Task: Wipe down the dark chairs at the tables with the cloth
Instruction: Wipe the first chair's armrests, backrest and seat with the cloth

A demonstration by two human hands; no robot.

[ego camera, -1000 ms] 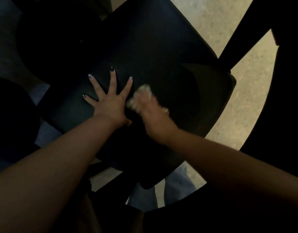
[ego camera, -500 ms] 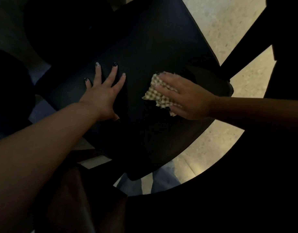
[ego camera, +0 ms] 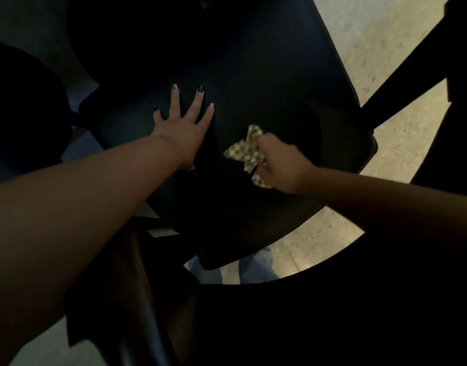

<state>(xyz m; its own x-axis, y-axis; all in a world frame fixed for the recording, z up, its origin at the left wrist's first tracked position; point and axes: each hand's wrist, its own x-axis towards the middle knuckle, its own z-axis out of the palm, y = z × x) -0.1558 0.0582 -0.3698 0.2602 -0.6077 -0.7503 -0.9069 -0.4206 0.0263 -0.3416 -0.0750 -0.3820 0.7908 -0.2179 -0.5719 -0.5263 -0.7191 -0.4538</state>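
Observation:
A dark padded chair seat (ego camera: 253, 75) fills the middle of the view. My left hand (ego camera: 183, 125) lies flat on the seat with fingers spread and straight. To its right, my right hand (ego camera: 278, 166) grips a bunched checkered cloth (ego camera: 244, 151) and holds it against the seat. Part of the cloth sticks out to the left of and below the curled fingers.
A dark table edge (ego camera: 332, 260) curves across the lower right. Another dark rounded seat (ego camera: 21, 107) sits at the left. A black bar (ego camera: 401, 75) slants over pale speckled floor (ego camera: 372, 27) at the upper right. Blue trouser legs (ego camera: 253, 268) show below the seat.
My right hand went from flat fingers pressing the cloth to a fist bunching it, and moved back toward me. My left hand has stayed flat on the seat.

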